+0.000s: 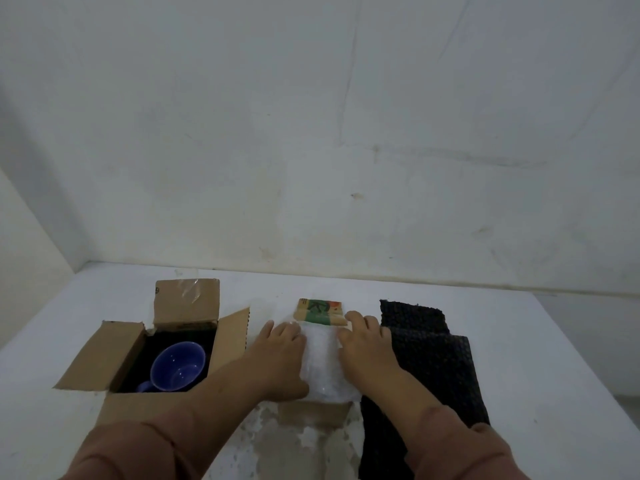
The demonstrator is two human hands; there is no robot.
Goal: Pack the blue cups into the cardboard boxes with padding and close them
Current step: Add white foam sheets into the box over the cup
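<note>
An open cardboard box stands at the left with its flaps spread. Inside it a blue cup lies on dark padding, mouth facing me, handle at the lower left. A second cardboard box sits in the middle, its far flap printed green and orange. Clear bubble wrap covers its top. My left hand rests flat on the wrap's left side and my right hand on its right side, fingers spread and pressing down. Whatever is inside this box is hidden.
A dark woven cloth lies folded on the white table right of the middle box, reaching the near edge. A pale wall rises just behind the table. The table's right edge is at the far right.
</note>
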